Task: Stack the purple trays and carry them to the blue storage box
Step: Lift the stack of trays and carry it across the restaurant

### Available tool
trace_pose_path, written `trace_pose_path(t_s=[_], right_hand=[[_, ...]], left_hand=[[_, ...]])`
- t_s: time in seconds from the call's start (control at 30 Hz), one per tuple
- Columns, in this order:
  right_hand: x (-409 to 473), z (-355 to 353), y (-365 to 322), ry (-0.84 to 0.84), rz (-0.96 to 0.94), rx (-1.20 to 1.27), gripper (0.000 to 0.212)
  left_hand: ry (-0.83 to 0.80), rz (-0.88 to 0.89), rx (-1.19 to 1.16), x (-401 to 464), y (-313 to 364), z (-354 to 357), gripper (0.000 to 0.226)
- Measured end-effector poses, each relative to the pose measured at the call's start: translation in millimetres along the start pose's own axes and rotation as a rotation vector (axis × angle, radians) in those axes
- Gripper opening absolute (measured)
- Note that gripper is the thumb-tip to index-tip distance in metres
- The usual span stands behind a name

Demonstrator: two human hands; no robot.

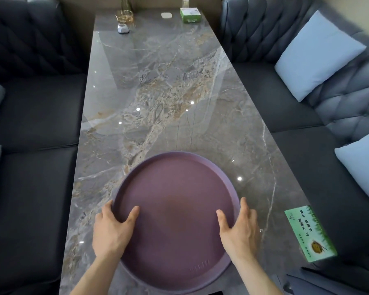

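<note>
A round purple tray [175,201] lies at the near end of a long grey marble table [158,92]. A second rim line shows along its far edge, so it may be a stack of trays; I cannot tell how many. My left hand [113,228] grips the tray's left rim, thumb inside the tray and fingers wrapped outside. My right hand [239,228] grips the right rim the same way. No blue storage box is in view.
Dark blue tufted sofas [36,116] flank the table on both sides, with pale blue cushions [315,56] on the right one. A green tissue box [310,233] sits at the near right table edge. At the far end stand a glass [124,17], a small white object [123,28] and a green box [190,15].
</note>
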State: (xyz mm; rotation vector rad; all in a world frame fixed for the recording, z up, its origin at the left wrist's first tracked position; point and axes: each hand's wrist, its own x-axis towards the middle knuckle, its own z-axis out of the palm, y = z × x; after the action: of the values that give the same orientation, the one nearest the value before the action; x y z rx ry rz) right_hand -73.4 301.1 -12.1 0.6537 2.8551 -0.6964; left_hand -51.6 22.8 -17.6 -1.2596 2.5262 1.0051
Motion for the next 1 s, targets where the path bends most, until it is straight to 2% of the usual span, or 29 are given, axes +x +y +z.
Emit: trace_pose_path(t_s=[0.17, 0.3, 0.4, 0.5, 0.67, 1.0], right_hand=[[2, -16, -6, -0.117, 0.041, 0.11, 0.083], [6, -41, -24, -0.109, 0.044, 0.205, 0.072], [8, -70, -49, -0.115, 0.006, 0.243, 0.07], [7, -106, -82, -0.101, -0.053, 0.288, 0.07], [-1, -170, -149, -0.045, -0.163, 0.378, 0.071], [-34, -290, -259, 0.114, -0.365, 0.457, 0.071]], left_hand=[[-0.038, -0.016, -0.051, -12, 10, -9, 0.088], [-0.008, -0.014, -0.082, -17, 26, -33, 0.077], [-0.046, 0.003, -0.168, -19, 43, -62, 0.08], [-0.021, 0.059, -0.255, -22, 64, -103, 0.089], [0.058, 0.117, -0.387, -33, 111, -189, 0.066], [0.204, 0.243, -0.586, -61, 178, -339, 0.07]])
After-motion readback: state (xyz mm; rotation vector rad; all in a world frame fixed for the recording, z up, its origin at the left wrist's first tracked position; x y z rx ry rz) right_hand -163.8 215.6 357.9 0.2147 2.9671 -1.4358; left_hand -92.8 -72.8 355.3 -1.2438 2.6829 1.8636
